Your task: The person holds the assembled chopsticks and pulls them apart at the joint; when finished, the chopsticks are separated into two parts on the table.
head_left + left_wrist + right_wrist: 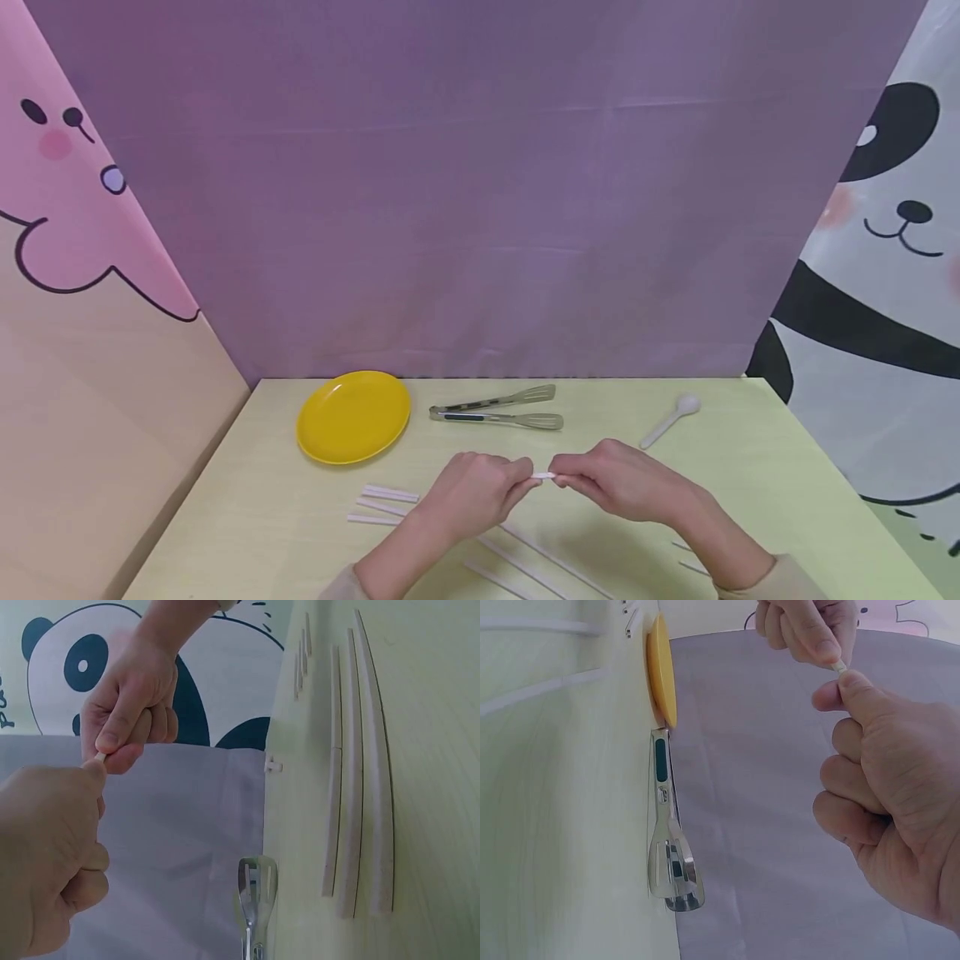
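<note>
In front of the body, over the table, both hands meet at a small white piece (543, 475), thin and short where it shows. My left hand (480, 492) pinches one end between thumb and forefinger. The other end is pinched by my right hand (618, 482), its remaining fingers curled in, as the right wrist view shows. Most of the piece is hidden in the fingertips, so I cannot tell its kind. Under the left hand and forearm lie several long pale sticks (379, 787), roughly side by side on the table.
A yellow plate (354, 418) stands at the back left of the table (247, 517). To its right lie metal tongs (498, 408), spread apart. A pale spoon (671, 421) rests at the back right. Thin sticks (693, 568) show beside the right forearm. A purple cloth (480, 208) hangs behind.
</note>
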Tool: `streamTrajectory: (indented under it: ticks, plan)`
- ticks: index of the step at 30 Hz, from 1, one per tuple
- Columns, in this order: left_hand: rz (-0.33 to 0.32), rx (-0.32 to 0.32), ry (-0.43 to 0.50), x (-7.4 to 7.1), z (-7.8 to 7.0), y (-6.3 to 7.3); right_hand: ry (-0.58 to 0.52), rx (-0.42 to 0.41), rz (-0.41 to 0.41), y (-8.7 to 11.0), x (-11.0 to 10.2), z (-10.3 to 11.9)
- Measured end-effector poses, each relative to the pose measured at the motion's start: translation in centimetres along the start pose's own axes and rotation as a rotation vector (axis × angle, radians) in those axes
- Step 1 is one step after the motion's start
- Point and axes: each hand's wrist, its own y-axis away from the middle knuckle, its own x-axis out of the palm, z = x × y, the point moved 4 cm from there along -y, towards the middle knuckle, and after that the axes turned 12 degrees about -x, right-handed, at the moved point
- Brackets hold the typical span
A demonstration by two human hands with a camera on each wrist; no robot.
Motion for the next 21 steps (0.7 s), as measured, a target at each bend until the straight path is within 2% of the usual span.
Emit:
streamTrajectory:
  ticks: [4,6,8,13,15,17,21]
  plan:
    - [0.024,-0.039,0.084,-0.1,0.0,0.4,-0.011,-0.010,0.003,-0.2,0.1,0.1]
    - [0.020,-0.044,0.097,-0.2,0.0,0.7,-0.028,-0.015,0.006,-0.3,0.1,0.2]
    - [-0.004,-0.029,0.065,-0.3,-0.1,0.9,-0.049,-0.017,0.010,-0.3,0.2,0.2]
    - [-0.095,0.034,-0.093,-0.3,-0.3,1.1,-0.117,-0.017,0.019,-0.3,0.6,0.0]
    - [-0.108,0.035,-0.111,-0.3,-0.3,1.2,-0.131,-0.019,0.020,-0.3,0.7,-0.1]
    - [-0.088,0.014,-0.090,-0.3,-0.2,1.2,-0.121,-0.024,0.017,-0.3,0.7,-0.1]
    - [0.008,-0.057,0.051,-0.1,-0.2,1.1,-0.102,-0.017,0.020,-0.2,0.6,-0.2]
